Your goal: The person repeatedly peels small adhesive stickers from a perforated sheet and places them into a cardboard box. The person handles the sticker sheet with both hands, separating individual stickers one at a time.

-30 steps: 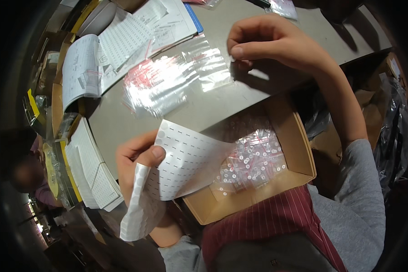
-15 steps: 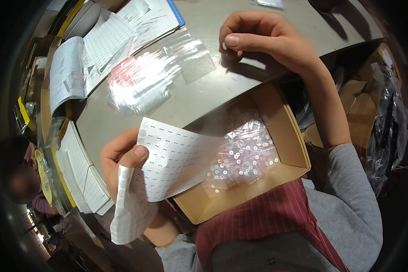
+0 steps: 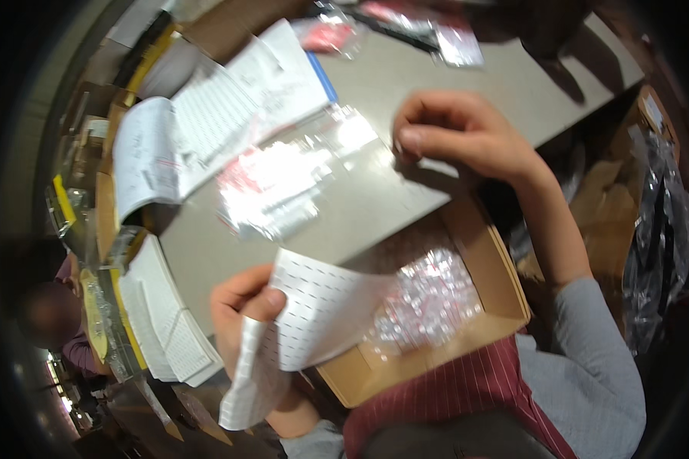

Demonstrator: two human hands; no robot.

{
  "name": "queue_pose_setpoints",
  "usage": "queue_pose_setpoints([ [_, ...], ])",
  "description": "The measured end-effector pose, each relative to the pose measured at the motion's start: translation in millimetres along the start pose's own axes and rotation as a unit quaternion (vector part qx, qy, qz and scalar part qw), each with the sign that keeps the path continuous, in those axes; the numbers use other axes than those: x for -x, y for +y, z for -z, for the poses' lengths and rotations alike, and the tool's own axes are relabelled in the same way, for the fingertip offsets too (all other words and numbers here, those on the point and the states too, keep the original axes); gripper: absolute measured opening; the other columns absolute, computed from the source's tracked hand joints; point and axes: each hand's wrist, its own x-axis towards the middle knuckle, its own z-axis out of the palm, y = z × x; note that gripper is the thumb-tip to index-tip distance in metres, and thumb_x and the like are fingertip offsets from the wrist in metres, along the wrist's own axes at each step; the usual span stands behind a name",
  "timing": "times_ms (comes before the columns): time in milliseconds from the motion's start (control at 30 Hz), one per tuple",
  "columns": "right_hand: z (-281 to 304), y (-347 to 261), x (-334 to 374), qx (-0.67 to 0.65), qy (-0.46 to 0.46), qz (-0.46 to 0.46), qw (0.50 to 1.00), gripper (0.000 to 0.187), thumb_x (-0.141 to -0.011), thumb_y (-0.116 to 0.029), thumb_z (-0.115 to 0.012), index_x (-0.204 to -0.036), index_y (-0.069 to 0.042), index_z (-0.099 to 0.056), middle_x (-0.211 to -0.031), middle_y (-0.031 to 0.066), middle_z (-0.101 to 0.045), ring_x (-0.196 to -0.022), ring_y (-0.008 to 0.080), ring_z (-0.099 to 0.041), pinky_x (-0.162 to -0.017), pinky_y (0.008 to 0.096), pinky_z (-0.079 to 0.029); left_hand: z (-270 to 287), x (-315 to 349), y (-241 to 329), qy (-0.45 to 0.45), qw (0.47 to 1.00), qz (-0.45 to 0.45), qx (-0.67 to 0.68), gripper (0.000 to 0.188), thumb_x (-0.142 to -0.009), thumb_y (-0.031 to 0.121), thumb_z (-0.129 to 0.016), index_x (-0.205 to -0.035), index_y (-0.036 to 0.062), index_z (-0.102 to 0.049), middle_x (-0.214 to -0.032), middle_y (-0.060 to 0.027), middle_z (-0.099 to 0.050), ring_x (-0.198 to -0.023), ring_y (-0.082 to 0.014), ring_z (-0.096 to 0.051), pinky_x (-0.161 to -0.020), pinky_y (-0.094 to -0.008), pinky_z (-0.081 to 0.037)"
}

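Note:
My left hand [image 3: 245,306] is closed on a sheet of small round white stickers [image 3: 321,306], gripping it at its left edge between thumb and fingers. Short dark marks run in rows over the sheet, and its lower part curls down below the hand. A cardboard box [image 3: 497,268] stands open beneath the sheet's right side, with many small clear zip bags [image 3: 429,298] inside, each with a white round spot. Above the table, past the box, my right hand [image 3: 459,138] pinches a tiny white sticker [image 3: 397,146], blurred now, between thumb and forefinger.
A pile of flat clear zip bags [image 3: 272,191] with red strips lies on the grey table [image 3: 367,206]. Open papers [image 3: 222,115] are behind it, a paper stack [image 3: 164,314] at left. A carton with plastic wrap [image 3: 647,252] stands at right. Another person [image 3: 73,321] is at far left.
The view has shifted, so the table, papers and box sit lower and further right. Both hands keep their pinches, and the right hand appears closer to the box.

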Motion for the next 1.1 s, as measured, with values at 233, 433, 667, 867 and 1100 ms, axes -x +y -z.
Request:
queue_pose_setpoints([
  [233,-3.2,-4.6,0.6,-0.030,0.014,-0.023,0.999,0.017,-0.101,-0.017,-0.068,-0.102,0.000,-0.066,-0.092,0.0021,-0.068,-0.086,0.0092,-0.064,-0.082,0.0266,-0.053,-0.7,-8.0,12.8,-0.046,0.997,0.049,0.033,0.042,-0.077,0.011,-0.072,-0.109,-0.0160,-0.071,-0.086,-0.0140,-0.073,-0.073,-0.0154,-0.066,-0.070,-0.0256,-0.050],
  [433,-3.5,-8.9,0.9,0.006,0.036,-0.020,0.999,0.017,-0.100,-0.015,-0.068,-0.100,0.001,-0.067,-0.091,0.0013,-0.068,-0.085,0.0081,-0.062,-0.080,0.0250,-0.052,-0.1,-6.1,13.3,-0.046,0.997,0.048,0.039,0.041,-0.078,0.011,-0.072,-0.111,-0.0142,-0.071,-0.087,-0.0130,-0.073,-0.075,-0.0146,-0.066,-0.071,-0.0258,-0.051],
  [667,-10.4,-13.2,-23.1,0.360,0.088,0.148,0.917,0.015,-0.086,-0.008,-0.072,-0.097,-0.001,-0.064,-0.087,0.0093,-0.066,-0.079,0.0218,-0.066,-0.068,0.0322,-0.052,0.1,-9.0,19.2,-0.071,0.995,0.071,0.029,0.039,-0.076,0.014,-0.071,-0.104,-0.0135,-0.072,-0.086,-0.0151,-0.074,-0.074,-0.0173,-0.068,-0.071,-0.0268,-0.053],
  [867,-23.6,-10.6,-48.9,0.589,0.025,0.269,0.762,0.022,-0.075,-0.005,-0.075,-0.088,-0.004,-0.057,-0.086,0.0108,-0.060,-0.078,0.0299,-0.063,-0.069,0.0399,-0.052,1.6,-8.4,19.9,-0.075,0.995,0.060,0.023,0.039,-0.078,0.015,-0.071,-0.105,-0.0138,-0.072,-0.087,-0.0151,-0.074,-0.076,-0.0172,-0.068,-0.073,-0.0267,-0.052],
  [1100,-31.3,-1.4,-46.4,0.613,0.031,0.270,0.742,0.021,-0.074,-0.003,-0.074,-0.086,-0.004,-0.058,-0.084,0.0098,-0.060,-0.076,0.0286,-0.062,-0.069,0.0392,-0.053,5.9,-9.8,26.7,-0.110,0.988,0.102,0.044,0.038,-0.080,0.013,-0.070,-0.108,-0.0133,-0.072,-0.092,-0.0151,-0.075,-0.082,-0.0175,-0.069,-0.079,-0.0276,-0.053],
])
